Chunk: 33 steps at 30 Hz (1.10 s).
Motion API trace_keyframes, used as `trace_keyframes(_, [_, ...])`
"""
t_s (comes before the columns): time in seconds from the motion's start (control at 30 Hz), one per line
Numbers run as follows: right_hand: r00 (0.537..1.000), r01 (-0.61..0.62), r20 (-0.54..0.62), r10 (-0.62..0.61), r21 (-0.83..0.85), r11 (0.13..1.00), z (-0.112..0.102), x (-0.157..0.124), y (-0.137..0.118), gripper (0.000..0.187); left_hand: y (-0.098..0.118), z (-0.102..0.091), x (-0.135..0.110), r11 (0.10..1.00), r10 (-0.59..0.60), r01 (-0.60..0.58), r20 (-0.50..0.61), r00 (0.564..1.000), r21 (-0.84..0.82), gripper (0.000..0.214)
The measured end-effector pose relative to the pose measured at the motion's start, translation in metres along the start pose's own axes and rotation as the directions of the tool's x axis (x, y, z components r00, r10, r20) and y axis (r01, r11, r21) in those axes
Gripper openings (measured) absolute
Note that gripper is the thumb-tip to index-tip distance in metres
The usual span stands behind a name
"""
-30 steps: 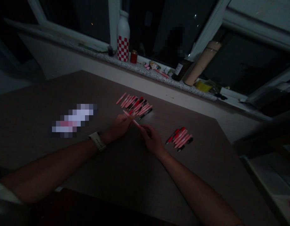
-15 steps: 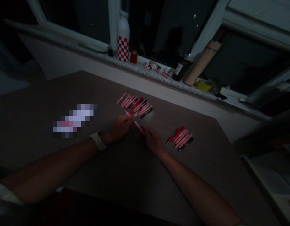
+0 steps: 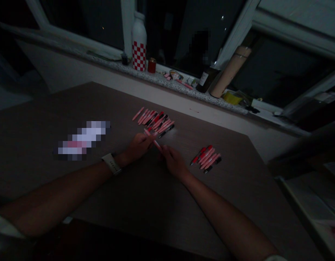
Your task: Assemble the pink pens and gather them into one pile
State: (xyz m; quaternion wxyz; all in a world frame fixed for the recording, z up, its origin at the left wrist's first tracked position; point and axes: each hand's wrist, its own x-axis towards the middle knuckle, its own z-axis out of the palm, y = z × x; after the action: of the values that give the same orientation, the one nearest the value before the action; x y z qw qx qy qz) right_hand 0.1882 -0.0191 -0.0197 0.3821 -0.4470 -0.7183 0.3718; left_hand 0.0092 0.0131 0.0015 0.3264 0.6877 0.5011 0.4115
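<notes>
Centrally, the left hand (image 3: 138, 146) is closed around a pink pen (image 3: 156, 143), while the right hand (image 3: 174, 163) meets its lower end, whether gripping it unclear, below a loose row of pink and black pens (image 3: 153, 123), with a smaller bunch of pens (image 3: 207, 158) to the right on the brown tabletop (image 3: 183, 206).

Held pen: a pink pen (image 3: 156, 143) is gripped in the left hand (image 3: 138, 146), tilted diagonally above the tabletop (image 3: 115, 108), its lower end just beside the right hand (image 3: 174, 163).

Larger group: a larger group of pens (image 3: 153, 123) is laid side by side near the middle of the far edge, mostly pink, with red and black ones among them, all slanted the same way.

Smaller group: a smaller group of pens (image 3: 205, 158) is laid to the right, closely spaced toward the far right corner, in pink, red and black.
</notes>
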Motion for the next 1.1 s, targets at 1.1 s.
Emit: trace_keyframes(1.1, [0.997,-0.035,-0.061,0.041,0.094,0.995,0.003,-0.0012,0.0027,0.024,0.0035,0.0005,-0.0006,0.999,0.031,-0.032,0.044,0.999,0.034,0.055])
